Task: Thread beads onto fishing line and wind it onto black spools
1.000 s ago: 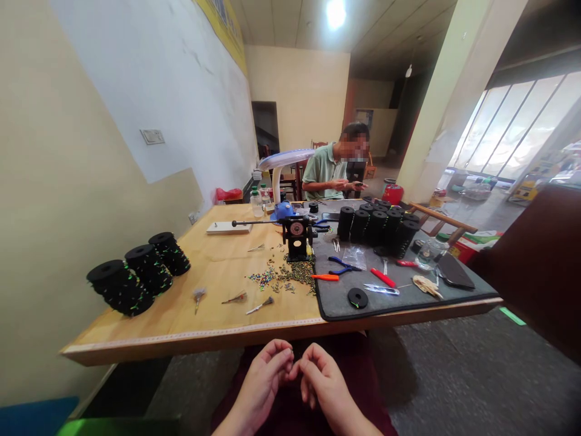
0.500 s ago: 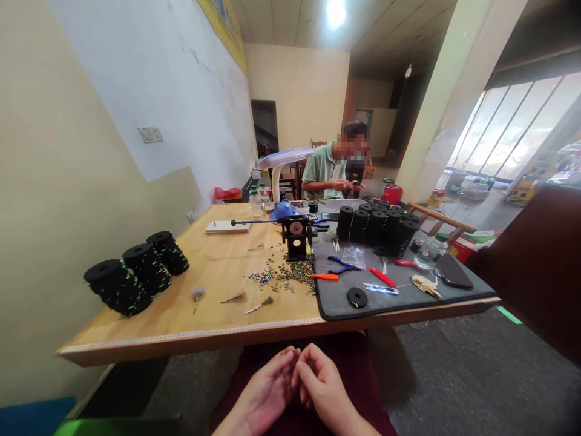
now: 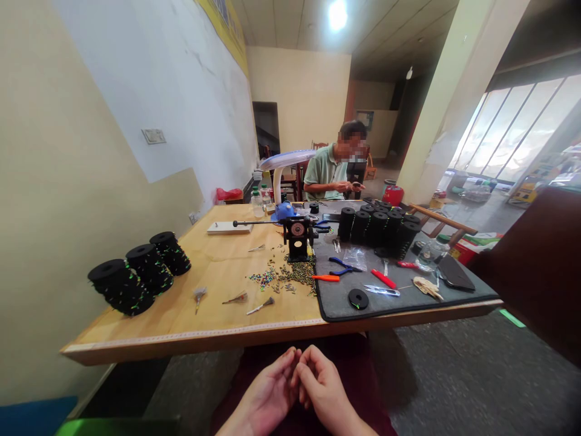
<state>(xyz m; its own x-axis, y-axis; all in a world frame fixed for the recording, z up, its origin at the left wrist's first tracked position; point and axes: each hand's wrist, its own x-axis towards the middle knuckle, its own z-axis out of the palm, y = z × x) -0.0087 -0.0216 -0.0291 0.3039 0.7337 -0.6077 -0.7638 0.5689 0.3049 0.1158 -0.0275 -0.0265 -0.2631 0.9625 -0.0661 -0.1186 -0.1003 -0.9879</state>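
Below the near edge of the wooden table [image 3: 149,330], my left hand [image 3: 272,390] is held palm up above my lap, its fingers loosely extended and nothing seen in it. My right hand [image 3: 320,384] touches it at the fingertips, with its fingers curled inward; whether anything small is between them is hidden. Beyond them on the table stands a black winding device [image 3: 297,236] with a long rod. Small metal pieces [image 3: 299,272] and coloured beads [image 3: 263,278] lie in front of it. A black spool disc [image 3: 358,298] lies on the grey mat [image 3: 336,310].
Black spools [image 3: 111,284] stand at the left, and several more [image 3: 361,226] at the back right. Blue pliers [image 3: 342,266], an orange tool [image 3: 327,278], a red-handled tool [image 3: 384,278] and snips [image 3: 382,291] lie on the mat. Across the table sits a person [image 3: 324,172], beside a lamp [image 3: 285,210].
The view has shifted very slightly. Across the table, the person's head and hands have moved a little. My hands keep nearly the same pose.
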